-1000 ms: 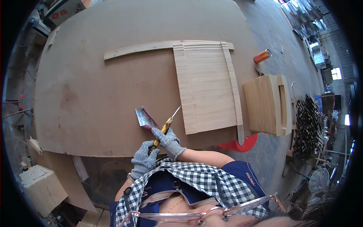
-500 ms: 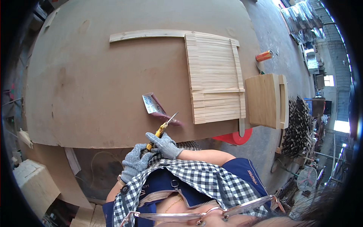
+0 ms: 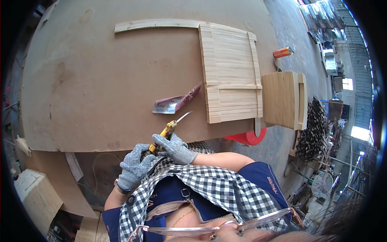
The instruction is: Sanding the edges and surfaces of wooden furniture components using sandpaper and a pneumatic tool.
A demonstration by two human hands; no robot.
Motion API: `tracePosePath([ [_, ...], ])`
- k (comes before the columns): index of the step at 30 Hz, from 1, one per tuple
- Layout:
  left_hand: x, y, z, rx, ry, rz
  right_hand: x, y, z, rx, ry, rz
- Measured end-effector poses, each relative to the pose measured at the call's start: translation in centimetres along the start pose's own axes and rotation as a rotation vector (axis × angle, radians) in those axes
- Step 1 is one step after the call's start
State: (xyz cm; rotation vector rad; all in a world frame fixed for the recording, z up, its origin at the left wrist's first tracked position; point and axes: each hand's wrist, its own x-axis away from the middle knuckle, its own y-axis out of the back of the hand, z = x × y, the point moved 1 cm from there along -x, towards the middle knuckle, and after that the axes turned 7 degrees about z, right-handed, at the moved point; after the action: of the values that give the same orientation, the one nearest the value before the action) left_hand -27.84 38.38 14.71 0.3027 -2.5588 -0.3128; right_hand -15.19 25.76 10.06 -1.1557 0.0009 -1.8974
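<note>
My left hand, in a grey knit glove, is closed around the lower end of a yellow knife. My right hand, gloved the same way, closes on the handle just beside it; some of its fingers are hidden. The thin metal blade points up and to the right, over the near table edge. Just beyond the tip lies a folded piece of sandpaper, reddish brown on one face and pale with print on its back. It touches neither hand.
A brown table spreads ahead. On its right lies a row of pale wooden strips, with one long strip jutting left. Beyond its right edge are a wooden stool, an orange can and a red round object.
The sandpaper has turned, its reddish end now pointing up and to the right. Both hands and the knife have shifted slightly left, and the view has tilted a little.
</note>
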Motion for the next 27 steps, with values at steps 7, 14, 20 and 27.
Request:
tracePosePath([
  [7,-5.2,-0.5,-1.5,-0.049,-0.231,-0.373,-5.3,-1.0,5.6,-0.053,0.308,-0.216],
  [14,-11.1,-1.9,-0.4,0.007,-0.243,-0.415,-8.1,1.7,8.7,-0.007,0.31,-0.34],
  [20,-11.2,-1.6,-0.4,0.028,-0.148,-0.361,-8.0,1.4,9.0,-0.09,0.312,-0.315],
  [27,-9.3,-2.1,0.1,0.065,-0.071,-0.297,-7.5,1.6,6.3,-0.067,0.283,-0.307],
])
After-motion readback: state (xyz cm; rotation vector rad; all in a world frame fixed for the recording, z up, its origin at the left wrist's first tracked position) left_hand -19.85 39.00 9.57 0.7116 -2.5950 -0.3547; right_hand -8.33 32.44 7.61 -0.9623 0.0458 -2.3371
